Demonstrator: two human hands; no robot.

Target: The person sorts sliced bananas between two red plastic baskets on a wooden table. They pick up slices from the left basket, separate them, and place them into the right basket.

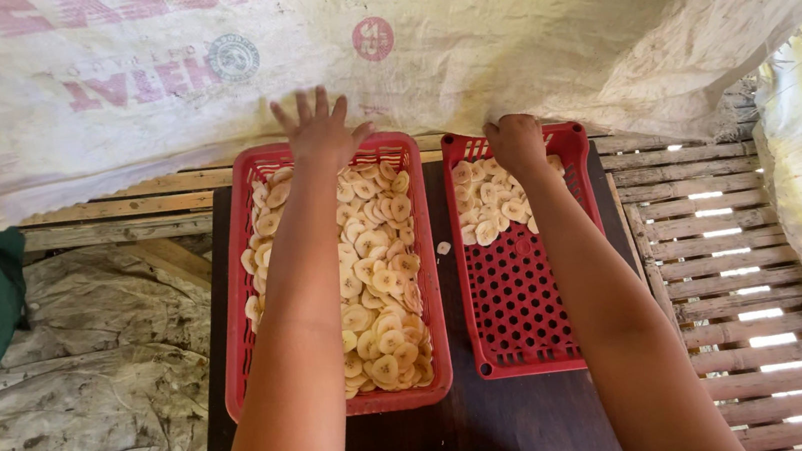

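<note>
At frame centre, two red baskets (421, 253) sit side by side on the dark surface (468, 419), long axes running top to bottom. Left hand (318, 129) is spread wide over the left basket's banana slices (377, 279); right hand (515, 142) is fisted over the right basket's slices. White sacking (500, 33) with red round marks hangs along the top.

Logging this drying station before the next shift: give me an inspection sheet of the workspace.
Surface: dark wooden table carrying two trays side by side.
Job's things: left red perforated plastic tray covered with pale round fruit slices; right red perforated plastic tray mostly bare, slices only at its far end.
Clutter: one stray slice on the table between the trays.
Grippers: left hand open, fingers spread at the left tray's far end; right hand closed over the right tray's slices.
Cables: nothing seen.
Surroundings: white woven sacking beyond; slatted wooden floor; grey tarp.
</note>
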